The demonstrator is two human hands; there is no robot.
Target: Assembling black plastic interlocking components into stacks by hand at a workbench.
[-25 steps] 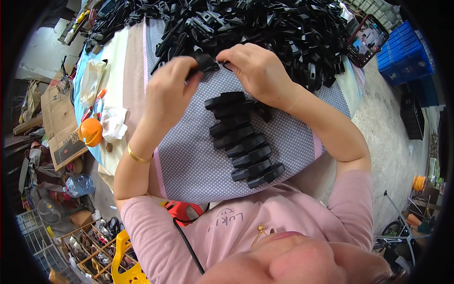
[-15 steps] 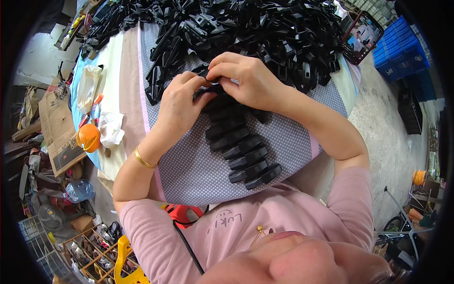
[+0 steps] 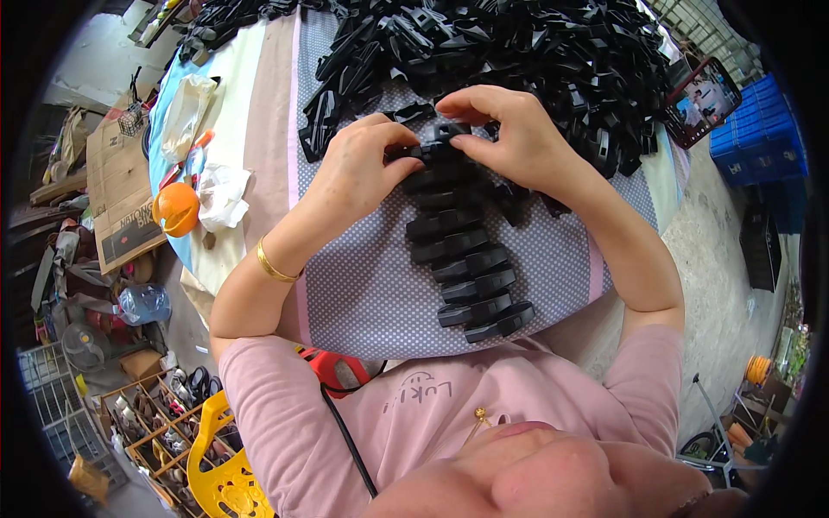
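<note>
Both my hands meet over one black plastic part [image 3: 439,142] at the far end of a row of like black parts [image 3: 471,268] laid side by side on a grey dotted cloth [image 3: 371,293]. My left hand [image 3: 354,168] pinches the part's left end. My right hand [image 3: 509,129] covers its right end with curled fingers. A gold bangle sits on my left wrist. Just beyond my hands lies a big heap of the same black parts [image 3: 518,43].
An orange ball-shaped thing [image 3: 175,210], white crumpled bags [image 3: 220,194] and small tools lie on the table's left strip. A phone [image 3: 701,102] lies at the right edge, near blue crates [image 3: 760,129]. A cardboard box, a water bottle and a yellow chair [image 3: 220,466] stand on the floor at left.
My hands came down from the heap's edge with one black part and now press it at the top of the row.
</note>
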